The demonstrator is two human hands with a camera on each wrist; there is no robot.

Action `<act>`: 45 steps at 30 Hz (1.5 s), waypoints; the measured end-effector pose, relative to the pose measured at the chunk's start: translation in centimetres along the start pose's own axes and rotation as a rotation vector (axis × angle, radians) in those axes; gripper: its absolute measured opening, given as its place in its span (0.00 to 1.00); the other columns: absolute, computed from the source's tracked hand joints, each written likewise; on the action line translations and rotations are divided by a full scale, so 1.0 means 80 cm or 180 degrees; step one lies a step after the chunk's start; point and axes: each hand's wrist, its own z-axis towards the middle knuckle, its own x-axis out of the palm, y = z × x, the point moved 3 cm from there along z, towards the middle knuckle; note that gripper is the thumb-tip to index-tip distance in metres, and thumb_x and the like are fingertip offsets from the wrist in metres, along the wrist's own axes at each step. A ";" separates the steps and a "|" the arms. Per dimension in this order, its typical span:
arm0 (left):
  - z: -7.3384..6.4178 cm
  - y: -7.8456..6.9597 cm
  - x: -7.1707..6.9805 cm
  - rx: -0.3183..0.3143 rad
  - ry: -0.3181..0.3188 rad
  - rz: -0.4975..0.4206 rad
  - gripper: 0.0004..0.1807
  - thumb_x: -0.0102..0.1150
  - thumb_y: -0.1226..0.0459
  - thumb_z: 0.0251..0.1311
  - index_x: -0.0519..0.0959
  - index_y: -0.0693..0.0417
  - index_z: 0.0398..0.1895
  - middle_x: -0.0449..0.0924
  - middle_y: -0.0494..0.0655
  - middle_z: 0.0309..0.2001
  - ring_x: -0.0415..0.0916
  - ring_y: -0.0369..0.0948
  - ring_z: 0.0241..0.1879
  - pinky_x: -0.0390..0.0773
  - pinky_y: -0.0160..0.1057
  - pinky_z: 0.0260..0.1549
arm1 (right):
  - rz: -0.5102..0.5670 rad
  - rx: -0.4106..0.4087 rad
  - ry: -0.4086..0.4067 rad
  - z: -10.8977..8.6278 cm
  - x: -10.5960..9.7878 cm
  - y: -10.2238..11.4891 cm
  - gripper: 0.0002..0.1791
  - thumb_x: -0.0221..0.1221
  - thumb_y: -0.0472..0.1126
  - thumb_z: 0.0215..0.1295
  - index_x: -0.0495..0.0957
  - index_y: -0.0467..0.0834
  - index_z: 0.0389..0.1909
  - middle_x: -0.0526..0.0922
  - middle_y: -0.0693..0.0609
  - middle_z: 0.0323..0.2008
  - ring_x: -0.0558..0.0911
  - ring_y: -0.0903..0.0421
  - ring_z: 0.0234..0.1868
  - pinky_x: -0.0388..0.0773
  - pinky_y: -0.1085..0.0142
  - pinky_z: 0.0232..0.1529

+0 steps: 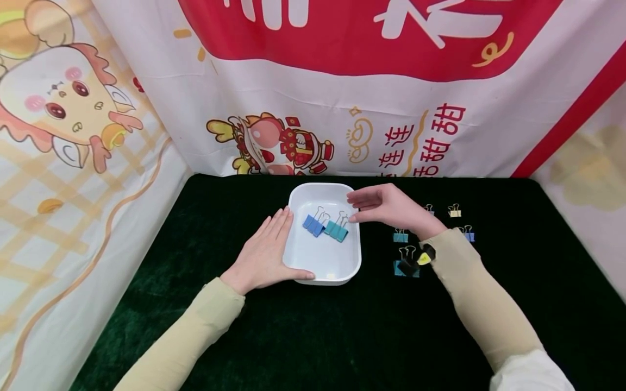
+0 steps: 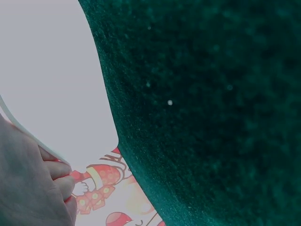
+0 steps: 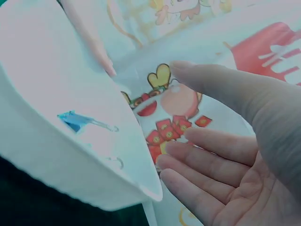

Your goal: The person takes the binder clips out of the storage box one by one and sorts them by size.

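Note:
A white tray [image 1: 323, 266] stands on the dark green cloth. Inside it lie a blue binder clip [image 1: 313, 226] and a teal binder clip [image 1: 336, 231], side by side with wire handles up. My left hand [image 1: 266, 255] rests along the tray's left side, fingers straight at the rim and thumb reaching over the near edge. At the tray's right rim is my right hand [image 1: 383, 206], nothing held, its thumb apart from the extended fingers. The right wrist view shows this hand [image 3: 225, 150] with a gap between thumb and fingers, beside the tray wall [image 3: 84, 174].
Right of the tray, several binder clips stand on the cloth: a larger teal one [image 1: 400, 268], a smaller teal one [image 1: 400, 237], a yellow one [image 1: 455, 212] and a blue one [image 1: 470, 237]. My right forearm partly covers this group. A printed curtain [image 1: 313, 98] hangs behind.

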 end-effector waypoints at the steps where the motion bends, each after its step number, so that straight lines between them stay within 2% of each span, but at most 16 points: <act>1: 0.000 0.000 0.000 0.0001 -0.0002 0.0004 0.77 0.52 0.16 0.41 0.36 0.53 0.83 0.33 0.48 0.82 0.29 0.42 0.80 0.35 0.46 0.75 | -0.0007 0.0008 0.0006 0.006 0.002 0.002 0.35 0.75 0.47 0.58 0.78 0.38 0.64 0.81 0.43 0.60 0.81 0.45 0.60 0.79 0.58 0.57; 6: 0.000 0.000 0.000 0.0015 -0.0008 0.0003 0.77 0.51 0.16 0.41 0.36 0.53 0.83 0.33 0.48 0.82 0.29 0.42 0.79 0.35 0.46 0.75 | -0.0018 0.0150 0.0027 0.033 0.014 0.010 0.35 0.76 0.52 0.57 0.79 0.42 0.63 0.82 0.45 0.60 0.82 0.50 0.58 0.78 0.56 0.59; 10: 0.000 0.002 0.000 0.0021 -0.0011 -0.0013 0.76 0.51 0.17 0.42 0.36 0.53 0.83 0.33 0.48 0.82 0.28 0.42 0.79 0.35 0.46 0.75 | -0.0034 0.0258 0.0020 0.051 0.027 0.012 0.33 0.75 0.52 0.58 0.80 0.42 0.63 0.82 0.44 0.59 0.84 0.53 0.54 0.78 0.55 0.59; 13: 0.000 0.002 0.001 0.0023 -0.0005 -0.0033 0.76 0.52 0.17 0.42 0.37 0.53 0.83 0.33 0.47 0.82 0.28 0.42 0.79 0.35 0.46 0.75 | -0.0123 0.0376 0.0001 0.064 0.037 0.009 0.35 0.74 0.55 0.58 0.80 0.42 0.63 0.83 0.45 0.59 0.83 0.53 0.56 0.76 0.54 0.61; 18: 0.000 0.001 0.000 0.0031 0.0007 -0.0027 0.76 0.52 0.17 0.42 0.37 0.54 0.83 0.32 0.47 0.82 0.28 0.42 0.79 0.35 0.47 0.76 | -0.0276 0.0629 0.0001 0.077 0.050 0.002 0.41 0.74 0.64 0.53 0.80 0.44 0.63 0.83 0.50 0.58 0.79 0.52 0.61 0.73 0.53 0.64; 24: -0.001 0.001 0.000 0.0027 0.0000 -0.0033 0.75 0.54 0.18 0.43 0.37 0.53 0.83 0.33 0.47 0.82 0.28 0.42 0.79 0.35 0.46 0.75 | -0.0335 0.0811 -0.0042 0.085 0.062 -0.003 0.39 0.73 0.65 0.53 0.82 0.46 0.61 0.83 0.50 0.58 0.79 0.52 0.59 0.74 0.51 0.62; 30: -0.001 0.001 0.001 0.0014 -0.0030 -0.0024 0.75 0.54 0.18 0.43 0.38 0.53 0.83 0.34 0.47 0.82 0.29 0.41 0.79 0.35 0.46 0.75 | -0.0427 0.0709 0.0024 0.090 0.074 -0.001 0.36 0.72 0.63 0.56 0.83 0.45 0.60 0.84 0.52 0.56 0.80 0.54 0.56 0.75 0.53 0.61; 36: -0.002 0.001 0.000 0.0028 -0.0032 0.0000 0.75 0.52 0.17 0.43 0.38 0.54 0.83 0.33 0.48 0.82 0.29 0.42 0.79 0.35 0.47 0.75 | -0.0506 0.0579 0.0173 0.094 0.086 0.003 0.32 0.72 0.56 0.61 0.83 0.41 0.60 0.87 0.53 0.50 0.84 0.57 0.52 0.78 0.57 0.59; 45: -0.002 0.000 -0.001 0.0037 -0.0028 -0.0007 0.75 0.52 0.17 0.43 0.38 0.54 0.83 0.33 0.48 0.82 0.29 0.42 0.79 0.36 0.47 0.75 | -0.0771 0.0637 0.0139 0.100 0.097 0.000 0.23 0.70 0.50 0.65 0.85 0.40 0.55 0.88 0.51 0.47 0.84 0.58 0.47 0.80 0.61 0.54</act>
